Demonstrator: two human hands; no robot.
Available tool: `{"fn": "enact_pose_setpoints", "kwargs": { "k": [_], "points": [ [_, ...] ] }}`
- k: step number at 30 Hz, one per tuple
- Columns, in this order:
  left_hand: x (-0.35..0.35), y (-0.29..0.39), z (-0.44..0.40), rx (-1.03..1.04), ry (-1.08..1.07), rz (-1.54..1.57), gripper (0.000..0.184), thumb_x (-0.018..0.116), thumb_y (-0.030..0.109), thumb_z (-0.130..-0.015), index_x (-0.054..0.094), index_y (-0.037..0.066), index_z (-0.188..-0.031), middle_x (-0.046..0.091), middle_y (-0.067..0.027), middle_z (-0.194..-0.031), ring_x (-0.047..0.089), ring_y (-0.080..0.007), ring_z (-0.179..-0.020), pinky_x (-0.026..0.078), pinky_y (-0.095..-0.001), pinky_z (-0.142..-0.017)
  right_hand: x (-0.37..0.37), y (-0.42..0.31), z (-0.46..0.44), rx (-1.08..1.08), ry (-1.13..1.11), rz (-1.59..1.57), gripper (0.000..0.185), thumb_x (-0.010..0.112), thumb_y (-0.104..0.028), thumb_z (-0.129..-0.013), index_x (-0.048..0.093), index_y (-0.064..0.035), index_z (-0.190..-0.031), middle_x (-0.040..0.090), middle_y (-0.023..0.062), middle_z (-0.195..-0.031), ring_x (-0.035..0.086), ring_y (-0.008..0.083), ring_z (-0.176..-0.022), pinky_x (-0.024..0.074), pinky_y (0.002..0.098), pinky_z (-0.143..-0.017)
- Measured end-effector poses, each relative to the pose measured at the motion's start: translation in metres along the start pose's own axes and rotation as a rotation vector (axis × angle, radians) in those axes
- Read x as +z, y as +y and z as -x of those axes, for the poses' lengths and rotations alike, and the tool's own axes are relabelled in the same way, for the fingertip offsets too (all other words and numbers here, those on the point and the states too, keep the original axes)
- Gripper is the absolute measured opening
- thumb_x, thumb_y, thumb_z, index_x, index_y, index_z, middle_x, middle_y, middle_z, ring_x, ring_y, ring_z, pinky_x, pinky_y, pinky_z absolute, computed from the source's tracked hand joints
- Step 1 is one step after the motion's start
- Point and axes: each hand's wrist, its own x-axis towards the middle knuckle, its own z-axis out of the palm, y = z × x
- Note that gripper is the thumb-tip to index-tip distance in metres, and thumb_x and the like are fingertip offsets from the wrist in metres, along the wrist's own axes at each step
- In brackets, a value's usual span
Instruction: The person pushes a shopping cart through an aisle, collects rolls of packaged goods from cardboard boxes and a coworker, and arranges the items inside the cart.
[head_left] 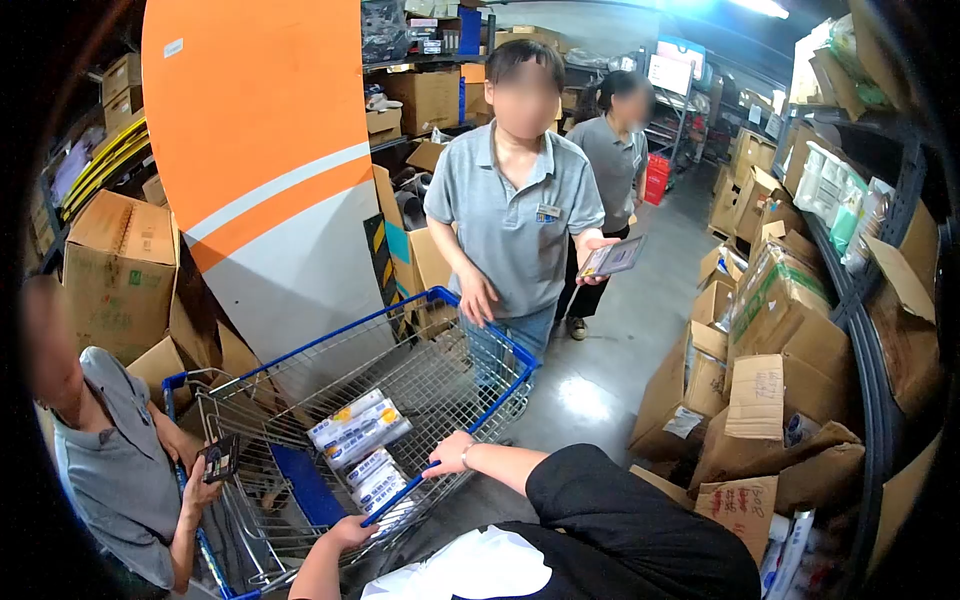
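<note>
In the head view a wire shopping cart [300,400] with blue rim bars stands in front of me. My left hand [350,533] is closed on the near blue rim [392,501], at its lower end. Farther along the same rim, my right hand [455,453] is wrapped round the bar, with a bracelet on the wrist. Inside the cart lie white-and-blue plastic-wrapped packs [362,428], with more similar packs [380,488] right below my hands' side of the basket. A blue panel [305,483] is set in the cart beside them.
A person in a grey polo [515,210] stands at the cart's far side holding a flat device [612,258]; another person [612,150] is behind. At left, a person [115,450] holds a phone [221,459]. Cardboard boxes [780,310] line the right shelves. An orange-white pillar [260,130] rises behind.
</note>
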Motion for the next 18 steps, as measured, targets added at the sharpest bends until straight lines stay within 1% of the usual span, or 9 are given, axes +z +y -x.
{"fn": "enact_pose_setpoints", "kwargs": {
  "k": [5, 8, 10, 11, 13, 14, 15, 17, 18],
  "points": [
    [-0.002, 0.004, 0.003, 0.048, 0.010, -0.076, 0.034, 0.052, 0.038, -0.076, 0.057, 0.007, -0.090, 0.052, -0.0049, -0.056, 0.047, -0.0131, -0.049, 0.038, -0.0281, -0.049, -0.002, 0.000, 0.001, 0.001, -0.011, 0.007, 0.062, 0.027, -0.067, -0.071, 0.059, -0.0160, -0.086, 0.059, 0.0078, -0.084, 0.056, 0.0238, -0.082, 0.0434, 0.0358, -0.067],
    [-0.003, 0.013, 0.012, -0.018, -0.007, 0.005, 0.040, 0.050, 0.042, -0.076, 0.057, 0.005, -0.091, 0.052, -0.0048, -0.058, 0.047, -0.0130, -0.052, 0.039, -0.0281, -0.052, -0.003, 0.001, 0.000, 0.004, -0.033, 0.003, 0.062, 0.026, -0.067, -0.071, 0.059, -0.0160, -0.085, 0.059, 0.0077, -0.084, 0.056, 0.0239, -0.082, 0.0432, 0.0356, -0.067],
    [-0.002, 0.007, 0.006, -0.011, -0.011, 0.099, 0.043, 0.048, 0.046, -0.077, 0.057, 0.006, -0.090, 0.049, -0.0023, -0.055, 0.044, -0.0119, -0.048, 0.037, -0.0274, -0.046, 0.000, 0.001, -0.001, 0.000, -0.015, 0.011, 0.063, 0.026, -0.067, -0.071, 0.060, -0.0157, -0.085, 0.059, 0.0077, -0.084, 0.056, 0.0240, -0.082, 0.0432, 0.0355, -0.067],
    [0.000, -0.003, -0.004, -0.012, -0.014, 0.098, 0.043, 0.048, 0.046, -0.077, 0.057, 0.006, -0.090, 0.049, -0.0023, -0.055, 0.044, -0.0119, -0.048, 0.037, -0.0274, -0.046, 0.001, 0.002, -0.001, 0.001, -0.017, 0.008, 0.063, 0.026, -0.067, -0.071, 0.060, -0.0157, -0.085, 0.059, 0.0077, -0.084, 0.056, 0.0240, -0.082, 0.0432, 0.0355, -0.067],
    [-0.001, -0.002, -0.006, -0.056, -0.132, 0.359, 0.041, 0.044, 0.047, -0.078, 0.058, 0.009, -0.088, 0.045, 0.0004, -0.054, 0.039, -0.0105, -0.044, 0.031, -0.0256, -0.040, 0.001, 0.001, 0.000, 0.003, 0.006, 0.012, 0.063, 0.027, -0.067, -0.071, 0.060, -0.0158, -0.085, 0.059, 0.0078, -0.084, 0.056, 0.0238, -0.083, 0.0429, 0.0360, -0.067],
    [0.003, -0.004, -0.002, -0.065, -0.103, 0.433, 0.041, 0.040, 0.048, -0.080, 0.058, 0.011, -0.084, 0.041, 0.0019, -0.053, 0.036, -0.0093, -0.042, 0.026, -0.0238, -0.037, 0.002, 0.002, -0.001, 0.003, 0.004, 0.008, 0.063, 0.027, -0.068, -0.070, 0.060, -0.0160, -0.086, 0.059, 0.0077, -0.086, 0.055, 0.0237, -0.085, 0.0426, 0.0364, -0.069],
    [0.000, 0.002, 0.004, -0.068, -0.109, 0.432, 0.041, 0.040, 0.048, -0.080, 0.058, 0.011, -0.084, 0.041, 0.0019, -0.053, 0.036, -0.0093, -0.042, 0.026, -0.0238, -0.037, 0.005, 0.003, -0.003, 0.006, 0.000, 0.003, 0.063, 0.027, -0.068, -0.070, 0.060, -0.0160, -0.086, 0.059, 0.0077, -0.086, 0.055, 0.0237, -0.085, 0.0426, 0.0364, -0.069],
    [-0.003, 0.009, 0.008, -0.075, -0.036, 0.254, 0.054, 0.035, 0.054, -0.079, 0.057, 0.004, -0.082, 0.052, -0.0048, -0.068, 0.046, -0.0145, -0.053, 0.038, -0.0272, -0.050, 0.010, 0.005, -0.005, -0.007, 0.070, -0.021, 0.061, 0.028, -0.068, -0.070, 0.059, -0.0165, -0.080, 0.060, 0.0078, -0.077, 0.056, 0.0252, -0.078, 0.0407, 0.0369, -0.067],
    [-0.001, 0.007, 0.007, -0.073, -0.021, 0.208, 0.061, 0.030, 0.058, -0.078, 0.057, 0.003, -0.078, 0.053, -0.0073, -0.068, 0.048, -0.0159, -0.054, 0.039, -0.0291, -0.052, 0.007, 0.003, 0.000, -0.014, 0.079, 0.000, 0.058, 0.025, -0.064, -0.074, 0.060, -0.0181, -0.082, 0.060, 0.0082, -0.080, 0.056, 0.0251, -0.079, 0.0407, 0.0372, -0.068]
  ]
}}
